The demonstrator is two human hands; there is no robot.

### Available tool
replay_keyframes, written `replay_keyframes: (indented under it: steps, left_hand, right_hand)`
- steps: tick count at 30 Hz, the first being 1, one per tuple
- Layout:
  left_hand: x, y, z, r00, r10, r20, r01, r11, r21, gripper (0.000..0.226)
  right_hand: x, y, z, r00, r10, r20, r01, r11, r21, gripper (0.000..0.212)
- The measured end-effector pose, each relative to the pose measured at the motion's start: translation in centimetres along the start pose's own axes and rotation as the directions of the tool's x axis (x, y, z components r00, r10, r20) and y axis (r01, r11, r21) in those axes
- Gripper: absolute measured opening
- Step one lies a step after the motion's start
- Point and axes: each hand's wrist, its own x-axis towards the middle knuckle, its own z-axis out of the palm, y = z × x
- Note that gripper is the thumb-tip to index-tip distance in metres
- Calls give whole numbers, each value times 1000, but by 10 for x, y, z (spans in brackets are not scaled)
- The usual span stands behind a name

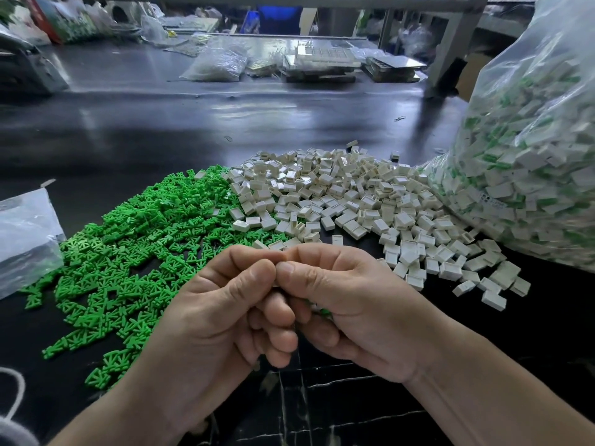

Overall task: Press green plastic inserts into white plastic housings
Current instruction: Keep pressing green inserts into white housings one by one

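Fingers (277,339) curled, left hand (222,320) meets right hand (357,310), grip hidden, above spiky green inserts (128,239), boxy white housings (354,194), glossy table (161,130).

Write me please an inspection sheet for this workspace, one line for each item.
Surface: dark glossy table.
Job's things: inserts heaped left, housings heaped right, the piles touching.
Clutter: big bag of white-and-green parts at right; small bag at left.
Hands: left hand and right hand meet, fingers curled; right holds a green piece, mostly hidden.
Cables: white cord at lower left.
Surroundings: far bags and trays.
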Motion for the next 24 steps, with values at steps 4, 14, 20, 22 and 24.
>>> replay_keyframes:
  steps: [4, 14, 20, 22, 24]
  left_hand:
    - [-1, 1, 0, 1000, -4, 20, 4, 1000, -14, 30]
    - [-2, 3, -1, 1000, 14, -9, -14, 1000, 2, 26]
    - [-1, 1, 3, 998, 40, -42, -39, 999, 13, 22]
    - [-1, -1, 5, 996, 58, -62, -57, 998, 29, 16]
    - [-1, -1, 5, 993, 76, -86, -70, 995, 74, 16]
  right_hand:
    - [-3, -2, 3, 1000, 6, -3, -6, 1000, 5, 22]
    - [-4, -3, 8, 999, 33, -37, -34, 999, -20, 44]
    - [-4, -1, 11, 997, 2, -81, -4, 1000, -27, 30]
    - [-3, -1, 12, 996, -16, -84, 14, 1000, -24, 27]
    - [-2, -1, 12, 997, -26, -69, 25, 999, -22, 27]
